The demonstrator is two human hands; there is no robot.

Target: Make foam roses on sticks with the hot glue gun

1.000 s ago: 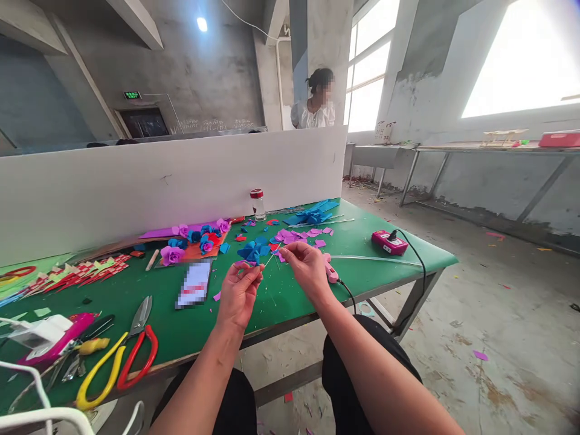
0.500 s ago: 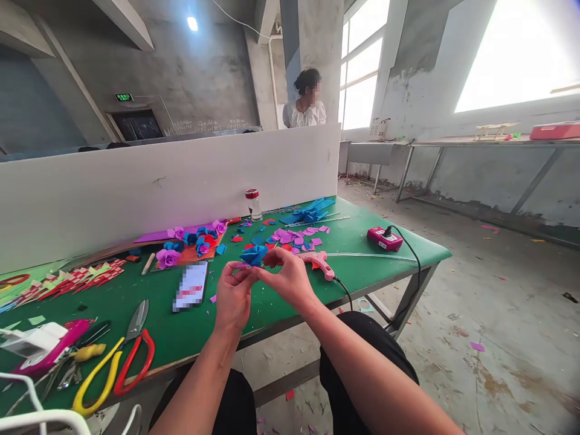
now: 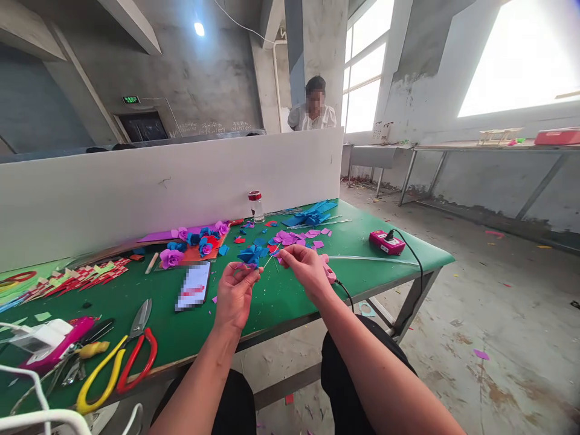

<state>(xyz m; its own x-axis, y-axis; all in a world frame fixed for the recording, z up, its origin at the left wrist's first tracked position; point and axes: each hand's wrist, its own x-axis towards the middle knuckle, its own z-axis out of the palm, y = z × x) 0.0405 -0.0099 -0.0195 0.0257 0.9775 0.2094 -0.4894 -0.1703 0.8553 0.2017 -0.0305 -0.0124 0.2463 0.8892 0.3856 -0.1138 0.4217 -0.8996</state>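
Note:
My left hand (image 3: 235, 293) is pinched on a small purple foam piece above the green table (image 3: 281, 296). My right hand (image 3: 304, 266) is a little to its right, fingers pinched on the end of a thin pale stick (image 3: 270, 261) that slants down toward the left hand. A blue foam flower (image 3: 251, 254) lies on the table just behind both hands. The pink glue gun (image 3: 330, 272) lies behind my right hand, partly hidden by it.
Purple and blue foam roses (image 3: 199, 238) and loose purple petals (image 3: 296, 237) lie further back. Red and yellow-handled scissors (image 3: 118, 362) sit front left, a phone (image 3: 193, 285) in the middle, a pink power box (image 3: 386, 242) at right, a glass jar (image 3: 256, 205) by the white divider (image 3: 172, 181). A person stands beyond.
My hands met half a second ago and have drawn apart again. The right hand has moved back to the right with the stick between the hands.

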